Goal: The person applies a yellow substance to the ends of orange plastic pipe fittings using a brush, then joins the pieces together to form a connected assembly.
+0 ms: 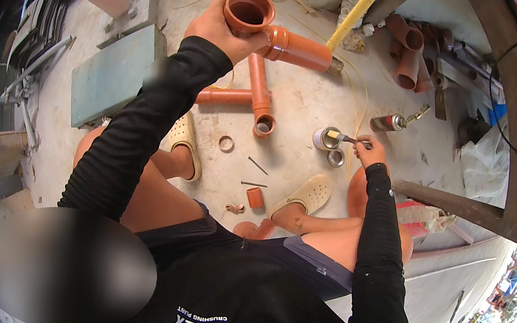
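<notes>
My left hand (216, 24) is closed around an orange plastic pipe fitting (249, 11) with a round socket facing up. A short orange pipe length (299, 48) extends from the fitting to the right. In my right hand (371, 151) is a paintbrush (347, 138), its pale bristles at the mouth of an open tin can (327, 139). The can's round lid (335, 158) lies just beside it on the floor. Between my feet and the held fitting lies a joined orange pipe assembly (260, 90), with one open end toward me.
A gas canister with a torch head (389, 123) lies beyond the can. Near my feet are an orange pipe piece (255, 197), a ring (226, 143) and nails (254, 184). A wooden frame (455, 204) stands at right, a grey-green box (116, 77) at left, pipes (407, 70) at far right.
</notes>
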{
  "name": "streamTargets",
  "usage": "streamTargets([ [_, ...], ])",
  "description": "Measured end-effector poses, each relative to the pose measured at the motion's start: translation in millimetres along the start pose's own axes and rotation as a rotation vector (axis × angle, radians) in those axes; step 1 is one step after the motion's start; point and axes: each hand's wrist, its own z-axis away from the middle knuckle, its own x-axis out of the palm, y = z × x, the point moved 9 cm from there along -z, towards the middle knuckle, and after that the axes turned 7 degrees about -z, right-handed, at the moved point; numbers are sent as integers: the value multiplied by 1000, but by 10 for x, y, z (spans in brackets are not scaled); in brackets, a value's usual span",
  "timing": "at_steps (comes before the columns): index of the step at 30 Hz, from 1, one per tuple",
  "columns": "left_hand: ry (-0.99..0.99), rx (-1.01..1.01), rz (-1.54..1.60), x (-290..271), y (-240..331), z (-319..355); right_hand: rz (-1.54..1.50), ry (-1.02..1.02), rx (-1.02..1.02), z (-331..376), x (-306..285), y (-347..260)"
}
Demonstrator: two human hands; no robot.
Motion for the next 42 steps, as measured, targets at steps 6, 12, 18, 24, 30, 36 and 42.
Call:
streamTargets([
  [6, 13, -72, -61, -87, -196, 20, -317, -166, 279, 96, 71, 508],
  [12, 34, -49, 1, -90, -166, 35, -378, -202, 502, 284, 282, 960],
  [18, -7, -16, -27, -39, -166, 46, -487, -95, 609, 231, 440, 1292],
  [24, 0, -13, 29, -43, -200, 43, -253, -55, 627, 129, 488, 1589],
  [30, 40, 52, -79, -153, -209, -25, 731, 321, -99, -138, 104, 139],
  [36, -31, -55, 7, -238, -189, -101, -401, 216, -884, 1338, -358, -3145],
  [42, -105, -49, 166, -267, -8, -123, -547, -330, -1504, 3166, 148, -4662],
])
